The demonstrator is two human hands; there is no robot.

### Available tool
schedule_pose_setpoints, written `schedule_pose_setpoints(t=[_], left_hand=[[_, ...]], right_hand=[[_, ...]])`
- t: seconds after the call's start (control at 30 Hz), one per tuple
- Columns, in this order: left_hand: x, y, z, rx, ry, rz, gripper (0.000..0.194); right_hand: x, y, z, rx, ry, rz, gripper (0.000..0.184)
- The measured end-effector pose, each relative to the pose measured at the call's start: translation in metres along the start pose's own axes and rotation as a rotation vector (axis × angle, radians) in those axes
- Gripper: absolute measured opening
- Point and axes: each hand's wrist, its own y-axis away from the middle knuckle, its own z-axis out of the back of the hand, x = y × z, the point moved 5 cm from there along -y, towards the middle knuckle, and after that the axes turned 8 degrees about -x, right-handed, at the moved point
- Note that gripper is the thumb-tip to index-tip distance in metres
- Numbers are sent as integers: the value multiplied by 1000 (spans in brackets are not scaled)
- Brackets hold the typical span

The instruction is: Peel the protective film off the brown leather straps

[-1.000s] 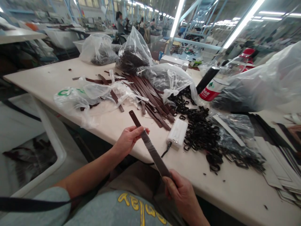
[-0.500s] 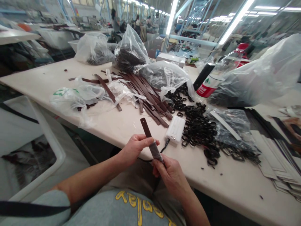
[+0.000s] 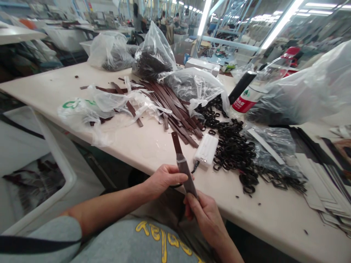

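A dark brown strap is held at a slant just past the table's near edge, its far tip showing a small hole. Clear plastic film wraps the strap from below that bare tip down towards my body. My left hand pinches the wrapped part around its middle, thumb on top. Closed round the lower end is my right hand, its thumb laid along the strap; that end is hidden in the fingers. Beyond the hands lies a pile of similar brown straps.
A white power bank with a black cable lies right of the strap. Beside it spreads a heap of black loops. Crumpled plastic, filled bags and a cut bottle stand around. A white bin is at left.
My left hand has slid down the strap, so the film's upper edge now shows above the thumb. Both hands and the strap have shifted slightly right in view.
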Motion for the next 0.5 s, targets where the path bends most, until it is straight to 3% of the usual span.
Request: schedule_pose_setpoints(t=[0.27, 0.37, 0.5], left_hand=[[18, 12, -15, 117, 8, 95, 38], [1, 10, -15, 66, 7, 10, 48], [-29, 4, -7, -42, -27, -156, 32]], right_hand=[[7, -8, -3, -68, 24, 84, 44], [9, -6, 0, -58, 50, 107, 43], [10, -4, 1, -30, 39, 80, 43]])
